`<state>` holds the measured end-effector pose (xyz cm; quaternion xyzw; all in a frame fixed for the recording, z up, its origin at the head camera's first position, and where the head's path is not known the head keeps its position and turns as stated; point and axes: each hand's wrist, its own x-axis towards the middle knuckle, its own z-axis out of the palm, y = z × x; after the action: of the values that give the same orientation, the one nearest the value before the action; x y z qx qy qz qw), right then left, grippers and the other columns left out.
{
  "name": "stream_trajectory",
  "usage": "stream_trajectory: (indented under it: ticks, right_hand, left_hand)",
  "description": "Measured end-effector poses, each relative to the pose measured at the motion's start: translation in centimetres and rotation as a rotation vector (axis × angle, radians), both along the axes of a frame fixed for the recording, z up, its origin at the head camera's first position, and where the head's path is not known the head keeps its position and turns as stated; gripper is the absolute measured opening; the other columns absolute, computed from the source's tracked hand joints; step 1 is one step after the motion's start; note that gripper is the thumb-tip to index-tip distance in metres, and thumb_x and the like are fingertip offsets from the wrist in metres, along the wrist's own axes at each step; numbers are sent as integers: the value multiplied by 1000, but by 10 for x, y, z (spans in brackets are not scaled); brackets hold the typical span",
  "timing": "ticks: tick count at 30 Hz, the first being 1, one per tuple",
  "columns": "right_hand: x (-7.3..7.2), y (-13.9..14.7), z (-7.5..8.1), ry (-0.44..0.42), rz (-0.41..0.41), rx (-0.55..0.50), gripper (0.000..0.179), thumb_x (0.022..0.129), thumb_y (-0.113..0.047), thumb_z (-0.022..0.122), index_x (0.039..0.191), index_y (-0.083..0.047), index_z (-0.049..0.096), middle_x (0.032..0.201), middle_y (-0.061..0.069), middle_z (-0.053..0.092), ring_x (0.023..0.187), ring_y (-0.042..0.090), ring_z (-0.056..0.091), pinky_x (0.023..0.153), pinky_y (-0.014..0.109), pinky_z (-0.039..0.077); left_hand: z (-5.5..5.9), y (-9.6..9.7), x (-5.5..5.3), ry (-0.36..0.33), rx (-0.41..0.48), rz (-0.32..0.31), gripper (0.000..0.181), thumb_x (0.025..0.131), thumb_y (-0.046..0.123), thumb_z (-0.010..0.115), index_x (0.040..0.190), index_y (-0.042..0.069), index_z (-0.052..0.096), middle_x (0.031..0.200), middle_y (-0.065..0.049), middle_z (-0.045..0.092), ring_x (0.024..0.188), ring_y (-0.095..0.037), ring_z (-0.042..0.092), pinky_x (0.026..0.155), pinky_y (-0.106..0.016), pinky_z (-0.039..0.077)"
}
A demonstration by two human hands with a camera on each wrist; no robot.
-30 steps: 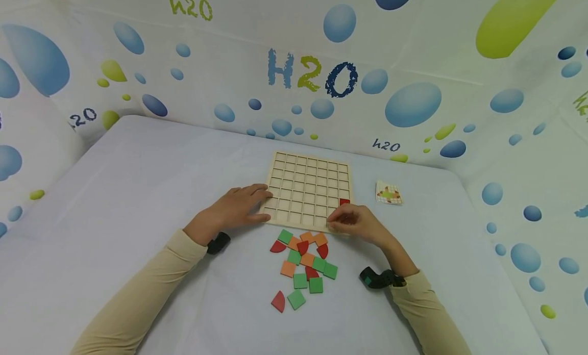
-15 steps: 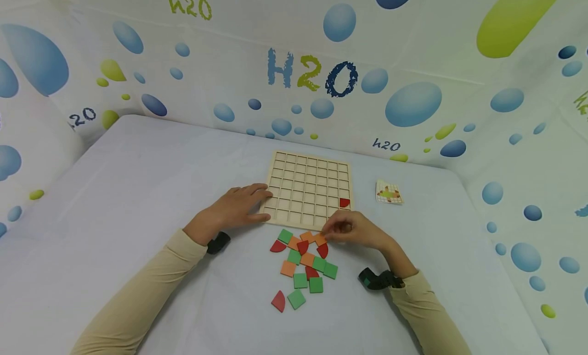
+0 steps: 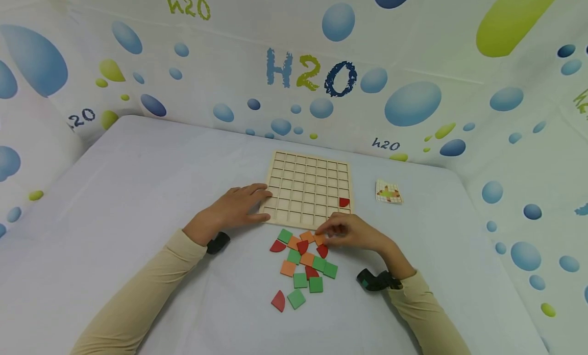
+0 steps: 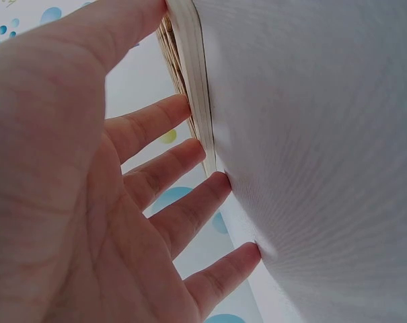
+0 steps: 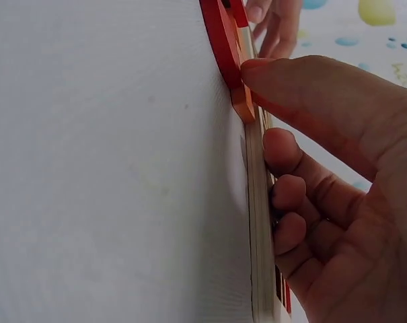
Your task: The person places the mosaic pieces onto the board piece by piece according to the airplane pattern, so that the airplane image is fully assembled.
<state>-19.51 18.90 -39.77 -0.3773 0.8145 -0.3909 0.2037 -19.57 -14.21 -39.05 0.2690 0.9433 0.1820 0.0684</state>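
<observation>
While left hand (image 3: 234,208) (spread) touches board (image 3: 299,185), right hand (image 3: 354,231) seemingly pinches an orange tile (image 5: 243,105).

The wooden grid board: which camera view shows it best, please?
The head view: the wooden grid board lies mostly unhidden, its grid visible from above. The left and right wrist views show mainly its narrow edge, beside the left hand and right hand respectively.
</observation>
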Motion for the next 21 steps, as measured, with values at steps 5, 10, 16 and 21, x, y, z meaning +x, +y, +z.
stream_trajectory:
  ticks: [5, 10, 16, 21]
  right_hand:
    - [0, 3, 2, -26, 36, 17, 24, 87, -3, 71, 111, -3, 70, 96, 8, 62, 85, 23, 54, 77, 24, 48]
    - [1, 4, 5, -45, 67, 49, 33, 84, -6, 74, 116, -4, 68, 104, 6, 61, 93, 22, 54, 87, 26, 48]
    - [1, 3, 5, -51, 52, 52, 27, 87, -4, 69, 114, -4, 69, 104, 5, 61, 93, 21, 54, 89, 27, 49]
    - [0, 2, 3, -42, 34, 41, 23, 89, 0, 65, 111, -3, 70, 101, 5, 62, 90, 18, 55, 87, 26, 50]
  left_hand:
    - [0, 1, 0, 4, 2, -5, 56, 94, 37, 64, 139, 7, 50, 147, -19, 42, 136, -35, 40, 106, -58, 33]
    - [0, 1, 0, -8, 2, -5, 57, 94, 38, 64, 140, 7, 50, 148, -18, 41, 138, -35, 38, 107, -58, 32]
    - [-2, 1, -1, -9, 0, -5, 58, 94, 38, 64, 141, 7, 49, 149, -19, 41, 138, -35, 38, 107, -59, 31]
    - [-2, 1, -1, -3, -3, -5, 58, 94, 38, 64, 141, 7, 49, 148, -19, 41, 137, -35, 38, 107, -59, 32]
